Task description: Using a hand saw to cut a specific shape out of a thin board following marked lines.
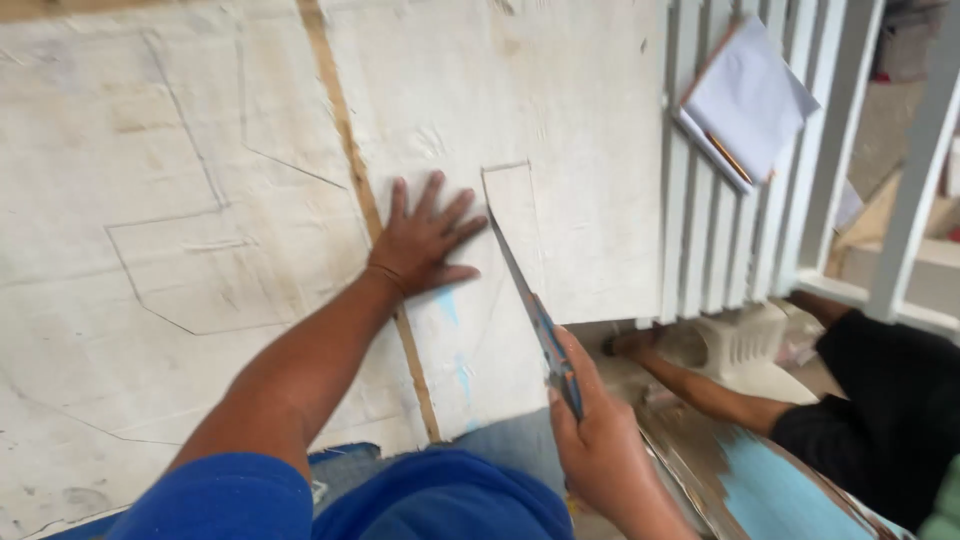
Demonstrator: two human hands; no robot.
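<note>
A: Head view, counts?

B: One pale plywood sheet (pixel 560 110) filling most of the frame, pencil outlines drawn on it, plus one tan strip (pixel 345 150) running top to bottom across it. One handsaw (pixel 530 305), thin blade, blue-grey near the grip. One notepad (pixel 745 95) with one pencil (pixel 732 158) on it, lying on white slats (pixel 720 240) at the right. One white plastic basket (pixel 745 340) below the slats. One light-blue painted board (pixel 775 495) at bottom right.

A: Hands?

B: Two of the wearer's. Left hand (pixel 425 240) is fully open, fingers spread, palm flat on the sheet just right of the tan strip. It grips nothing, only presses. Thin band on that wrist. Right hand (pixel 590 430) is closed tight around the saw handle at the sheet's lower edge.

A: Where's the blade?

B: It angles up and left from the handle. The tip reaches the sheet just beside the left fingertips, along the left line of a tall narrow pencilled shape (pixel 512 215). Can't tell how deep the cut goes.

A: Anyone else?

B: One other person at the lower right, dark sleeve (pixel 880 400), one forearm (pixel 700 390) stretched toward the sheet's lower right corner. Their hand (pixel 630 345) sits at the edge there; its grip isn't readable.
</note>
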